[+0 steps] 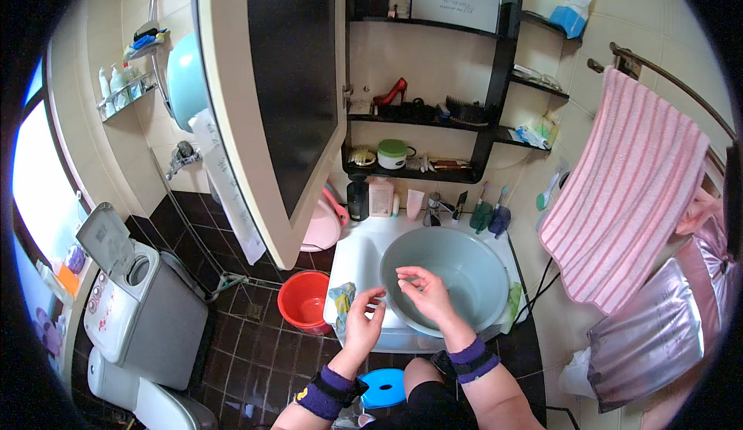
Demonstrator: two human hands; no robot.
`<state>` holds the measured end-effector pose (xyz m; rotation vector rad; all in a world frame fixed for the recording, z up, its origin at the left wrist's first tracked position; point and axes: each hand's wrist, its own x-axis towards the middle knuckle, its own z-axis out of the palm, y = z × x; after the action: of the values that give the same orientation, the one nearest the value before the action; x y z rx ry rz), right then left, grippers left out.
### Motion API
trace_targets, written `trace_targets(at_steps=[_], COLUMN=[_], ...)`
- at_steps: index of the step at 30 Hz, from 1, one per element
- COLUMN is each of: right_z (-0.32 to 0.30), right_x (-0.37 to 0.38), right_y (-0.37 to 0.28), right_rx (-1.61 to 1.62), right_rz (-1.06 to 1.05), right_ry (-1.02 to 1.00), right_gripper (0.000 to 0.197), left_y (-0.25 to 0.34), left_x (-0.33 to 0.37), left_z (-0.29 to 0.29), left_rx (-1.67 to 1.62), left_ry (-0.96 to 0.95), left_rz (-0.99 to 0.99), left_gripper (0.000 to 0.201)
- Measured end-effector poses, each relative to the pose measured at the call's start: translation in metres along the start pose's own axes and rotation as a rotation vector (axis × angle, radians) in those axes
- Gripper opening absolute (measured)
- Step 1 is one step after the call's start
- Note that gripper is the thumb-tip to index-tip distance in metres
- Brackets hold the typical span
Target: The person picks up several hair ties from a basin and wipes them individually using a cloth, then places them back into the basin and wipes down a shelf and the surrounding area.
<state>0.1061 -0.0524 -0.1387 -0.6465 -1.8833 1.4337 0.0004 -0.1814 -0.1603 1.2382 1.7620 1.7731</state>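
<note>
My left hand point(363, 325) hovers over the front left of the white washstand point(358, 256), its fingers loosely bent and thumb apart, with nothing visible in it. Beside it, at the washstand's left edge, lies a crumpled yellow, green and blue cloth point(341, 300). My right hand point(428, 297) is above the left front rim of a large grey-green basin point(484, 291), fingers curved and thumb apart, also holding nothing I can see. The two hands face each other without touching. The basin sits on the washstand; its inside is partly behind my right hand and wrist.
An open cabinet door point(298, 82) juts out at the left of the shelves point(422, 116). Toiletries and toothbrush cups point(481, 215) line the back. A red bucket point(305, 298) stands on the floor left, a blue stool point(384, 387) below. A pink striped towel point(625, 198) hangs right.
</note>
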Motion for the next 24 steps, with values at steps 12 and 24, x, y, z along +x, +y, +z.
trace_targets(at_steps=[12,24], right_z=[-0.005,-0.090], right_x=[0.032,0.173], right_y=[0.008,0.053], right_rx=[0.071,0.066], right_rz=[-0.064,-0.097], right_ry=[-0.016,-0.021], right_gripper=[0.027,0.030], left_y=[0.001,-0.023], left_x=[0.026,0.175], left_z=[-0.016,0.064], left_rx=[0.061,0.174], left_ry=[0.031,-0.017], left_rz=[0.051,0.138], left_gripper=[0.034,0.040])
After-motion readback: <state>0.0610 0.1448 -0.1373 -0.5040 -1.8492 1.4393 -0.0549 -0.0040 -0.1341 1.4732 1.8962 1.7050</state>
